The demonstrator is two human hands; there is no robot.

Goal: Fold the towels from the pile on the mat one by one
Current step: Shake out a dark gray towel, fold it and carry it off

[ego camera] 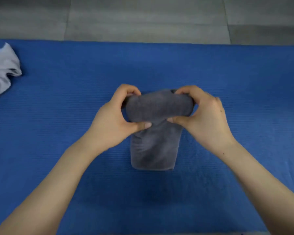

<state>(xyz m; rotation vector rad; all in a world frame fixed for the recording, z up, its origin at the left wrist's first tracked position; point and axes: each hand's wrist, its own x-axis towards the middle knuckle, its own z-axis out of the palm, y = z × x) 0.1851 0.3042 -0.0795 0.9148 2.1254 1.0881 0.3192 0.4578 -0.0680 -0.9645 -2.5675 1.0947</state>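
**Head view.** We see a dark grey towel (pixel 153 133) lying as a narrow strip at the middle of the blue mat (pixel 244 82). Its near end lies flat on the mat, and its far end is lifted and curled over toward us. The left hand (pixel 115 121) and the right hand (pixel 205 119) each hold one side of this raised fold. Both grips are closed on the cloth, thumbs under its near side and fingers curled over its far edge. A crumpled pale towel (pixel 2 70) lies well apart at the mat's left edge, and grey floor (pixel 143 17) lies beyond.

We judge three risks:
- If one grip leads the other, the fold lands skewed and its edges miss the near end.
- If the layers slip within either grip, they splay apart.
- If the raised part drags, the flat part bunches on the ribbed mat.
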